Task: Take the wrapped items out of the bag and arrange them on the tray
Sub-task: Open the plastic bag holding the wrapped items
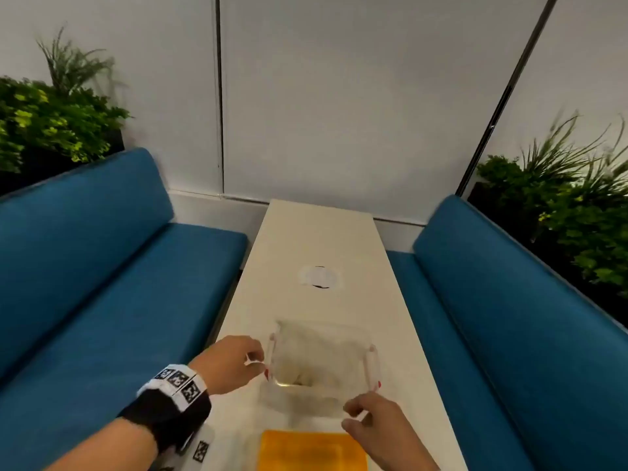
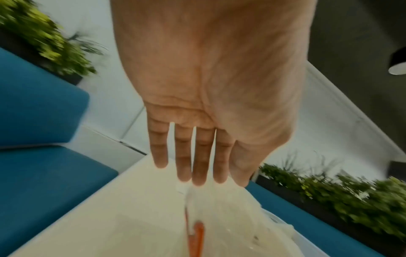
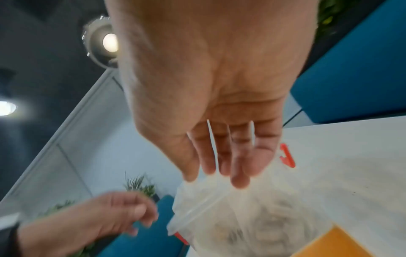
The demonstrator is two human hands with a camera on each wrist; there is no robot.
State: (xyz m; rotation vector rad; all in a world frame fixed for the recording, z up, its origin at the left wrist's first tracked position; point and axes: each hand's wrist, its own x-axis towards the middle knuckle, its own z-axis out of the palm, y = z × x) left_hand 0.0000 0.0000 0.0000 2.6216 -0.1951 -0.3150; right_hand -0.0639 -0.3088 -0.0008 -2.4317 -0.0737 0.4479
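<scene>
**A:** Where is the bag point(image 1: 321, 363) now?

**B:** On the long white table point(image 1: 319, 239), at the near end, just beyond the orange tray point(image 1: 312, 452). It is a clear zip bag with red marks at its corners, mouth pulled wide and facing the person. The wrapped items point(image 1: 299, 380) are inside, low in the bag; the plastic and blur make them hard to count.

**A:** And the hands?

**B:** The left hand point(image 1: 234, 363) is at the bag's left edge, fingers curled with thumb and fingertips drawn together. Head view suggests a pinch on the rim, yet the left wrist view shows the fingers point(image 2: 198, 156) straight above the plastic, so I cannot tell whether it grips. The right hand point(image 1: 370, 424) is at the near right corner, thumb and fingertips closed on the bag's front lip; the right wrist view shows that lip under its fingers point(image 3: 239, 161).

**A:** Anything around or in the way?

**B:** A round white patch point(image 1: 319, 277) lies on the table beyond the bag, well apart. Blue benches point(image 1: 102, 266) flank the table on both sides, with green plants point(image 1: 51, 120) behind them against the white wall. The right hand overlaps the tray's far right corner in head view.
</scene>
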